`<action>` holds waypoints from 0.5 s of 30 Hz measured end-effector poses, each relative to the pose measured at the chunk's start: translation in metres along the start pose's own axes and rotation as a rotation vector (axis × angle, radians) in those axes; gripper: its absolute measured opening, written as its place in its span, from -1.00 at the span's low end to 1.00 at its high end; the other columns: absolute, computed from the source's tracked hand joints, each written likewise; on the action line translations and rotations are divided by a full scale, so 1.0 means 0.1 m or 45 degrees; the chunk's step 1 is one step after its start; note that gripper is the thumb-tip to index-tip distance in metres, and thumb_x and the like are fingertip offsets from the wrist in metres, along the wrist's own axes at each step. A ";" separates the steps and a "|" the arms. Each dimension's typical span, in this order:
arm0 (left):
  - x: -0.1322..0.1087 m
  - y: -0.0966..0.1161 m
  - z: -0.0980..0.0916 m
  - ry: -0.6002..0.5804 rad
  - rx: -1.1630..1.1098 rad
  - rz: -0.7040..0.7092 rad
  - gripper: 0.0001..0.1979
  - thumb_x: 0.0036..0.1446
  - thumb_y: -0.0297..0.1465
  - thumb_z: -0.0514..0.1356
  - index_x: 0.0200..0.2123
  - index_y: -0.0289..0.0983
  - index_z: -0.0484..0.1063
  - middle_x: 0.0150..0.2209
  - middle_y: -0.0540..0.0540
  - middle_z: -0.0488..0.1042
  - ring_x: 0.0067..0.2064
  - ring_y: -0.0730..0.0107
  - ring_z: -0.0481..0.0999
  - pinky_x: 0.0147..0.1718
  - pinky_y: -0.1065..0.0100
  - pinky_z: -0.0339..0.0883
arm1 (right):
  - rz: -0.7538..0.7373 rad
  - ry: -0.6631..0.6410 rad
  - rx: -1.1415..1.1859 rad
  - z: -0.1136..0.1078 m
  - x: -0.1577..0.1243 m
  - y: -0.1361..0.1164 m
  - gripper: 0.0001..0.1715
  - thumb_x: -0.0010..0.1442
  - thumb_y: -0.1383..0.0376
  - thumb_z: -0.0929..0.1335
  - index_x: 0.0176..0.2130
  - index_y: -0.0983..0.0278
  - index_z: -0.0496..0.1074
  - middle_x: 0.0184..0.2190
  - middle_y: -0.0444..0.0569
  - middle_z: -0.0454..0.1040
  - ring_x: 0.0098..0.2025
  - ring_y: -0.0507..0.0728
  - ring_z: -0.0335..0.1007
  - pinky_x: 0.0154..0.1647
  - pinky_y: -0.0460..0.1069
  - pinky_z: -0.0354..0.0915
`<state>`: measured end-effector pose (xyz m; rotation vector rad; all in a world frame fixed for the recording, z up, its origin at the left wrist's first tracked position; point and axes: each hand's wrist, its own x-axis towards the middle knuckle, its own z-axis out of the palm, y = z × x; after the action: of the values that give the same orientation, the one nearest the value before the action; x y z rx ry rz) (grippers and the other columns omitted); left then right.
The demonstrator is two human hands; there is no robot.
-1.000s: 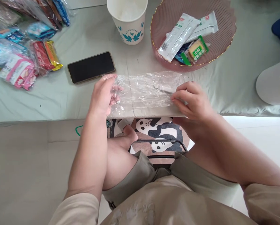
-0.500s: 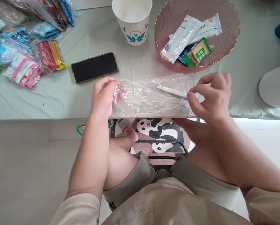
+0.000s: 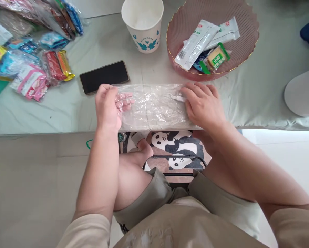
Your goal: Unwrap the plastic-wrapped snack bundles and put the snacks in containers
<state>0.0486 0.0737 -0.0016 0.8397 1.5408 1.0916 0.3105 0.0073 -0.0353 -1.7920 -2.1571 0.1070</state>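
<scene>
A clear plastic bag [image 3: 154, 106], crinkled and see-through, lies stretched along the front edge of the bench. My left hand [image 3: 107, 106] grips its left end between thumb and fingers; the fingertips show pink through the film. Across the bag's right part lies my right hand [image 3: 204, 103], palm down with fingers extended over the plastic. A narrow white strip [image 3: 178, 98] at the bag pokes out from beneath the right fingers, its other end hidden. Just behind my left hand is a black phone [image 3: 104, 77].
A pink ribbed bowl [image 3: 239, 55] with several wrapped snacks stands behind my right hand. Left of it is a white paper cup [image 3: 144, 34]. Packaged snacks [image 3: 30, 81] pile up at the left. A white round container [image 3: 302, 94] stands at the right. Panda-print fabric [image 3: 180, 148] shows below the bench.
My right hand has moved left from the bag's right end, going from a pinch to lying flat over the film. It now covers much of the white strip. My left hand has shifted slightly left.
</scene>
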 end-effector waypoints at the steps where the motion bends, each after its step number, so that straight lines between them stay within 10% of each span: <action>1: 0.00 0.00 -0.01 -0.001 0.008 -0.005 -0.83 0.23 -0.38 0.17 -0.26 -0.12 0.16 -0.51 0.12 0.50 -0.48 0.45 0.50 -0.55 0.44 0.18 | 0.004 0.019 -0.014 0.00 -0.01 0.02 -0.50 0.43 0.32 0.16 0.24 0.15 0.41 0.30 0.12 0.46 0.33 0.38 0.32 0.35 0.38 0.13; 9: -0.12 0.04 -0.11 -0.271 -0.107 0.316 -0.49 -0.06 -0.54 0.35 -0.14 -0.07 0.16 -0.40 0.21 0.57 -0.61 0.59 0.14 -0.65 0.40 -0.18 | -0.088 0.057 0.061 -0.22 0.11 -0.17 -0.49 0.32 0.29 0.27 0.23 0.15 0.38 0.23 0.19 0.45 0.29 0.46 0.35 0.25 0.39 0.23; 13: -0.23 0.15 -0.19 -0.455 -0.194 0.448 -0.44 -0.14 -0.50 0.42 -0.15 -0.07 0.18 -0.33 0.14 0.58 -0.57 0.61 0.19 -0.67 0.38 -0.31 | -0.314 0.016 0.292 -0.36 0.47 -0.35 -0.09 0.21 0.05 0.45 0.42 0.19 0.17 0.46 0.14 0.21 0.58 0.49 -0.13 0.53 0.41 -0.10; 15: -0.25 0.19 -0.25 -0.536 -0.201 0.405 -0.41 -0.17 -0.53 0.43 -0.15 -0.08 0.20 -0.34 0.10 0.56 -0.53 0.58 0.26 -0.67 0.39 -0.31 | -0.347 -0.115 0.437 -0.40 0.62 -0.41 -0.02 0.15 0.04 0.50 0.41 0.22 0.17 0.35 0.13 0.38 0.56 0.48 -0.06 0.55 0.44 -0.17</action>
<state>0.0293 0.0517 0.0261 1.1464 0.9799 1.1550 0.2742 0.0532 0.0257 -1.3174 -2.2569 0.4680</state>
